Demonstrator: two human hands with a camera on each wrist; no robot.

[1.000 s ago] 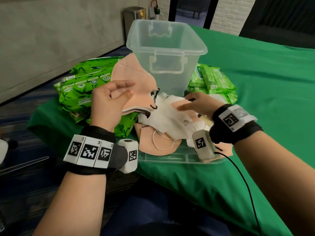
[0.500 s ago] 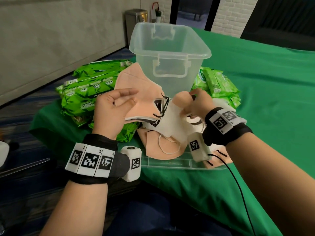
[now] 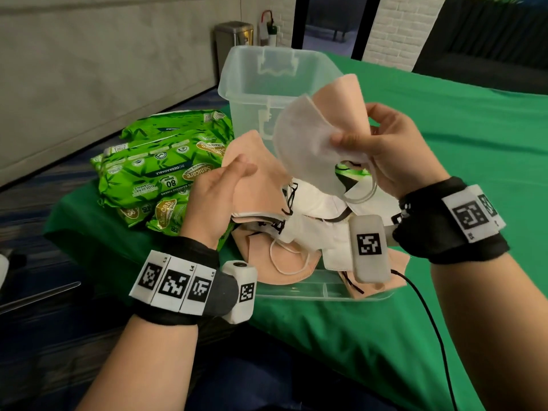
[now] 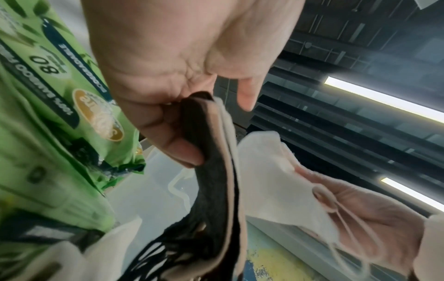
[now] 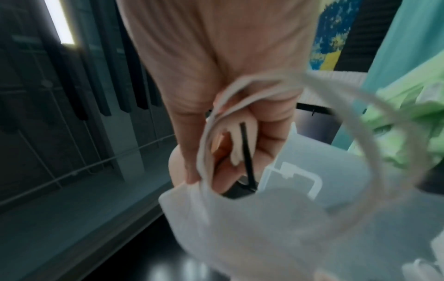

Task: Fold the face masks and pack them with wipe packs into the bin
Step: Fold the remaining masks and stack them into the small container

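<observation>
White and peach masks [image 3: 311, 143] held up in front of the clear bin [image 3: 252, 84], pinched between thumb and fingers of the right hand [image 3: 394, 149]. Folded peach stack [image 3: 258, 185] clamped by the left hand [image 3: 213, 197], thumb under, fingers half straightened. Risk, as a guess: dangling ear loops [image 3: 361, 194] snagging the loose pile in the tray [image 3: 320, 292], or layers slipping apart in a light pinch. Compared with half a second back: right hand raised from the pile, masks lifted clear. Wipe packs [image 3: 160, 173] left, unpacked.

Beige wall [image 3: 89, 69]; white brick pillar [image 3: 397, 28]; steel bin [image 3: 232, 43]; ceiling strip lights [image 4: 384, 98]; green-draped table [image 3: 444, 143].
</observation>
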